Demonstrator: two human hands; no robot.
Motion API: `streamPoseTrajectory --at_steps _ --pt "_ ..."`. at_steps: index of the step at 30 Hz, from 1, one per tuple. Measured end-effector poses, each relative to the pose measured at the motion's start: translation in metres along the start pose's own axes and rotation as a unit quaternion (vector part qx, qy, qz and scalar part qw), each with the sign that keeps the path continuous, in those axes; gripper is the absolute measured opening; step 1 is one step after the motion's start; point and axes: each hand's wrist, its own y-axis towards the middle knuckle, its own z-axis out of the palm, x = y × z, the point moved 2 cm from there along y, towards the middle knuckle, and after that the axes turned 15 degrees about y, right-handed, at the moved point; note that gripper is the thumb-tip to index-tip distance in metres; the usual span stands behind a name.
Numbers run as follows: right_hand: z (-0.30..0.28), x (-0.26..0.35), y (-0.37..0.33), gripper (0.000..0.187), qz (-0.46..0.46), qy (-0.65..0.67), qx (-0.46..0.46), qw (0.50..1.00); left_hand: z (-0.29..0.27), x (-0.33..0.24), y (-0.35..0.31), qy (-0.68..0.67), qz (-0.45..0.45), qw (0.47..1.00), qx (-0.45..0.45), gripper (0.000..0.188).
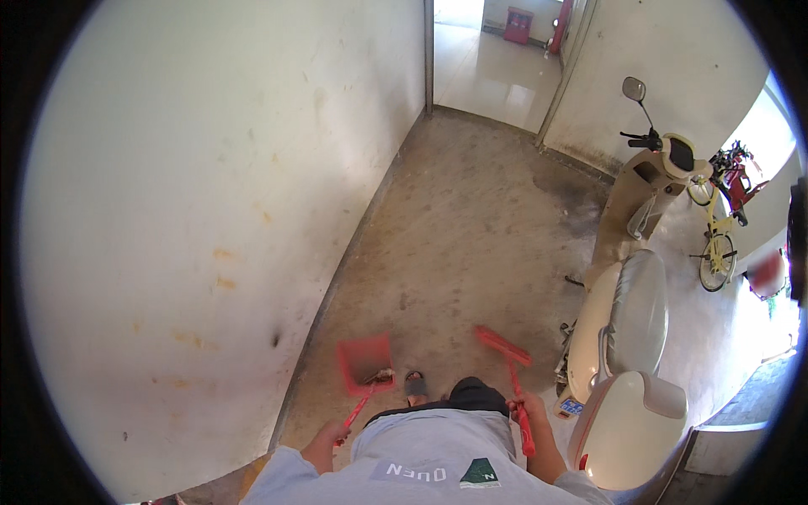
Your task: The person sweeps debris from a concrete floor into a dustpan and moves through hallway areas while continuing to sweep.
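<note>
My left hand [330, 438] is closed round the handle of a red dustpan [350, 349], whose pan is held out over the floor near the left wall. Some debris [380, 377] lies inside the pan, close to the handle; its kind is too blurred to tell. My right hand [528, 408] grips the red handle of a broom [503, 345]. The broom's head is out in front, slanting, to the right of the dustpan and apart from it. Whether broom or pan touches the floor I cannot tell.
On the right stands a cream scooter [637, 311] with a rear box [635, 429]. A yellow bicycle [717, 244] is beyond it. A white wall [194, 252] runs along the left. Ahead, a doorway opens onto a tiled floor [497, 80] with a red box [518, 25].
</note>
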Motion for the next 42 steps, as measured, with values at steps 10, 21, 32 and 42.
streamPoseTrajectory --at_steps 10,21,32,42 --pt "-0.004 0.057 0.05 0.01 0.095 0.084 -0.017 0.992 -0.094 -0.1 0.017 0.022 -0.01 0.999 -0.022 0.021" --pt "0.086 0.261 0.058 0.01 -0.055 0.049 0.016 0.997 -0.208 -0.289 -0.06 0.022 -0.019 0.999 -0.037 0.017" --pt "0.136 0.334 0.104 0.009 -0.134 -0.156 0.001 0.979 -0.27 -0.391 -0.03 0.02 0.036 0.998 -0.056 0.011" --pt "0.187 0.372 0.085 0.006 -0.019 -0.348 -0.091 0.933 -0.364 -0.503 0.023 0.145 0.077 0.982 -0.097 0.017"
